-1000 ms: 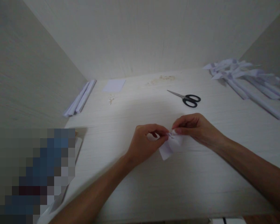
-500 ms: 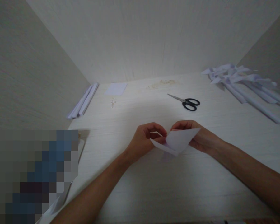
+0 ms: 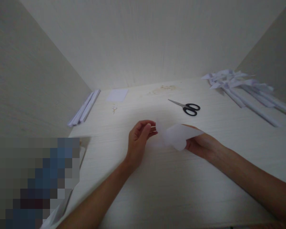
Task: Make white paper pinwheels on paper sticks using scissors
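Observation:
A piece of white paper (image 3: 178, 136) with pointed, curling flaps is held above the table, its left part smeared by motion. My right hand (image 3: 197, 143) is closed on its right side, with the fingertips partly hidden behind the paper. My left hand (image 3: 139, 140) is at the paper's left edge, its fingers curved and the thumb apart from the fingertips. I see nothing between those fingers, and whether they touch the paper is unclear. Beyond my hands lie scissors (image 3: 189, 108) with black handles, their blades together and pointing left.
White rolled paper sticks (image 3: 257, 109) with folded, pointed paper tops lie at the right. Several white paper rolls (image 3: 85, 108) lie by the left wall. A flat white paper square (image 3: 117, 94) and small scraps (image 3: 114, 109) are at the back left. Walls enclose the table's back and sides.
My left hand has moved left, away from the paper's middle. The paper has turned and its flaps have shifted, while my right hand keeps hold of it. The view has shifted slightly.

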`<state>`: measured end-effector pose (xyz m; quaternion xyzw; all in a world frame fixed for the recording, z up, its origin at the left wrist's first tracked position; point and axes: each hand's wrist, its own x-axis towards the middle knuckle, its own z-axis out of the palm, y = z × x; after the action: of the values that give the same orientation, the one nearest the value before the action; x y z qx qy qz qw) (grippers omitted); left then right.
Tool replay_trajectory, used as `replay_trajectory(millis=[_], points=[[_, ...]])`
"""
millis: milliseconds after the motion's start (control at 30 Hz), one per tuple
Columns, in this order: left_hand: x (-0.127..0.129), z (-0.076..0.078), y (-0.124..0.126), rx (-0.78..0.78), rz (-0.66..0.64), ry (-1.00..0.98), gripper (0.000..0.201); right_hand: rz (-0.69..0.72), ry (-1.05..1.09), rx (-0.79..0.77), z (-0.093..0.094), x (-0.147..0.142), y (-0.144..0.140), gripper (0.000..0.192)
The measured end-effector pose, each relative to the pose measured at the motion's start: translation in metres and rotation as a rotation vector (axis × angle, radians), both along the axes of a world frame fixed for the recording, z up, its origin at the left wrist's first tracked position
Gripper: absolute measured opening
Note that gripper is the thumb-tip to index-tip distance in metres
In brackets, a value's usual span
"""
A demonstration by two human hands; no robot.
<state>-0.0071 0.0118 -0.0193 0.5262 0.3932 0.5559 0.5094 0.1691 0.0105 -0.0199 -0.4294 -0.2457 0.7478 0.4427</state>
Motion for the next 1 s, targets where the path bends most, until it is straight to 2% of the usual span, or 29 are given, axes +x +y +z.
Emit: replay_trajectory(millis=[100,167,267,400,533,733,1000], points=[[-0.005,0.002,-0.006,0.459,0.171,0.273,0.011,0.012,0.024,0.049,-0.001,0.001,0.000,0.015],[-0.007,0.005,-0.012,0.729,0.202,0.422,0.021,-0.001,0.018,0.052,-0.001,0.001,-0.001,0.013],[-0.006,0.006,-0.017,0.892,0.171,0.530,0.028,-0.051,-0.012,0.013,-0.001,-0.001,-0.002,0.013],[-0.002,0.004,-0.017,0.909,0.167,0.566,0.025,-0.009,-0.021,0.000,0.001,-0.002,-0.004,0.014],[-0.001,0.004,-0.014,0.828,0.195,0.500,0.025,0.060,-0.019,0.033,0.001,-0.003,-0.005,0.015],[0.000,0.005,-0.011,0.701,0.146,0.413,0.022,0.124,0.003,0.056,-0.003,-0.002,-0.005,0.017],[0.001,0.001,-0.008,0.623,0.102,0.321,0.024,0.130,0.054,0.024,-0.002,-0.004,-0.006,0.019]])
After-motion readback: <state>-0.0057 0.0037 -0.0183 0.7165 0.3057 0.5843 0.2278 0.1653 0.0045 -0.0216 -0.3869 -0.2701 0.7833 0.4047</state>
